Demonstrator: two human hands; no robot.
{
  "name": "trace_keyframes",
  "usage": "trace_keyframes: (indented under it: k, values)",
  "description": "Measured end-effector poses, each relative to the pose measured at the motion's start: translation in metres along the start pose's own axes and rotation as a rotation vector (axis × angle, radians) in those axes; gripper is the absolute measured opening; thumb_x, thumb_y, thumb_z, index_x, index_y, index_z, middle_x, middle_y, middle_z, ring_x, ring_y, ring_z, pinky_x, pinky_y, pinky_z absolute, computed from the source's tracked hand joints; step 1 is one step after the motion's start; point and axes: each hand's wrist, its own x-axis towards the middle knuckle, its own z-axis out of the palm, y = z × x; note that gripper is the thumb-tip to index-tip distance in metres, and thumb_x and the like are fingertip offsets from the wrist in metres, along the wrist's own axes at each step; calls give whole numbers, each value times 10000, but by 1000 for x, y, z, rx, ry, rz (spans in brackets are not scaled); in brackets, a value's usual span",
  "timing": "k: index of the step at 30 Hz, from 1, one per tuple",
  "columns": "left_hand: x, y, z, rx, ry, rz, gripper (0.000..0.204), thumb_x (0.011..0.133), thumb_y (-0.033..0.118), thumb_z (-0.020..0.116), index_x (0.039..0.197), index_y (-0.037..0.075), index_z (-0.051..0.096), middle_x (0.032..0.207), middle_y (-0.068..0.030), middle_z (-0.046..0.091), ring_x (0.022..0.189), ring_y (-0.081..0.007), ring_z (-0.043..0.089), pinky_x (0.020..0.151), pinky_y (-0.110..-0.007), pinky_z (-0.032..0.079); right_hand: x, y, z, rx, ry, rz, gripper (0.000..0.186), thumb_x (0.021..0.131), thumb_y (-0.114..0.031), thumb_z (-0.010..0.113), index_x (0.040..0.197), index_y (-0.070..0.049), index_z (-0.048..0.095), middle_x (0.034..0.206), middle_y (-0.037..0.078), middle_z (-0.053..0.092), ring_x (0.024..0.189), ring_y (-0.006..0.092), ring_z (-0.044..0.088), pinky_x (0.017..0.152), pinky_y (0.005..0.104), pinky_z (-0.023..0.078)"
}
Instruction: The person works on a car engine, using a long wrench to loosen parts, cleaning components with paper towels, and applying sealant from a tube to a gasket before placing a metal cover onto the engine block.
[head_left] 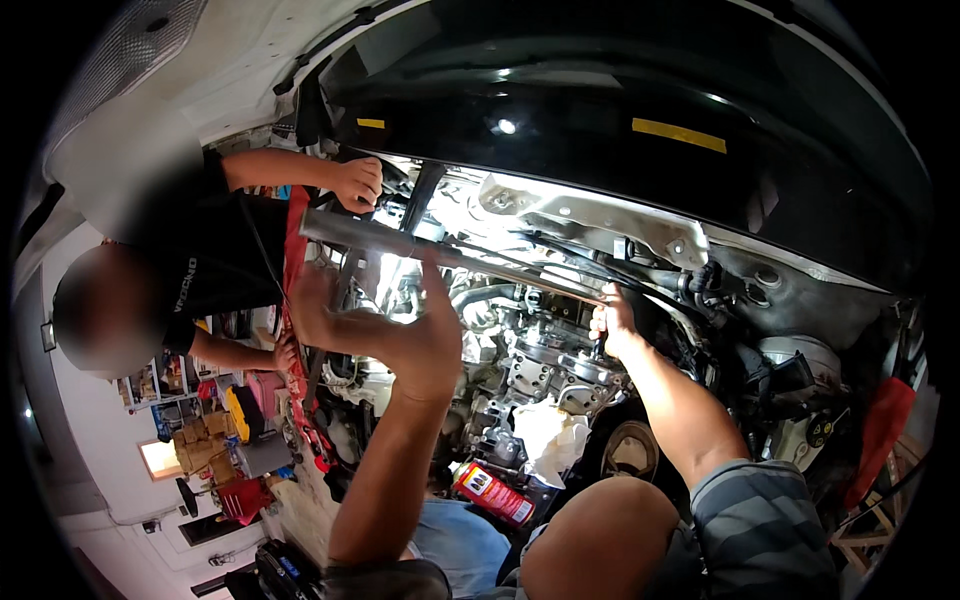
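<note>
A long metal breaker bar [520,277] slants across the engine bay, with a thicker grey pipe [355,232] at its left end. My right hand [614,320] is closed around the bar's right end, above the engine. A short dark piece shows below its fingers. My left hand [400,335] is beside the pipe, fingers stretched out and apart, smeared by motion. Its upper finger or thumb overlaps the pipe; I cannot tell whether they touch. Under the bar lies the metal engine [535,370], with a crumpled white cloth [550,440] on its near side.
At the left, a co-worker in black has a fist [358,185] by the bay's far edge and another hand [287,352] on the red cover [298,250]. A dark raised panel [600,110] overhangs. A red can [492,492] lies near the cloth; hoses [655,290] run right.
</note>
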Motion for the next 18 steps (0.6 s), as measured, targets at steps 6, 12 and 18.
trace_keyframes:
  k: [6, 12, 18]
  values:
    - [36, 16, 21, 322, -923, 551, 393, 886, 410, 549, 785, 43, 648, 811, -111, 629, 839, -231, 611, 815, -394, 444, 6, 0, -15, -2, -18, -44, 366, 898, -504, 482, 738, -177, 443, 506, -45, 315, 377, 93, 303, 372, 277, 289]
    - [27, 12, 24, 475, -983, 520, 505, 907, 434, 507, 546, 98, 614, 486, -58, 557, 419, -196, 542, 523, -332, 419, 8, -1, -14, 34, -83, -3, 292, 913, -465, 485, 776, -208, 467, 498, -46, 316, 378, 96, 302, 374, 282, 279]
    - [21, 7, 27, 405, -840, 530, 382, 868, 287, 551, 540, 100, 610, 491, -63, 571, 434, -206, 565, 533, -340, 441, 0, -3, -12, 27, -56, -34, 165, 949, -326, 459, 1072, -226, 503, 521, -37, 344, 401, 99, 330, 377, 287, 303]
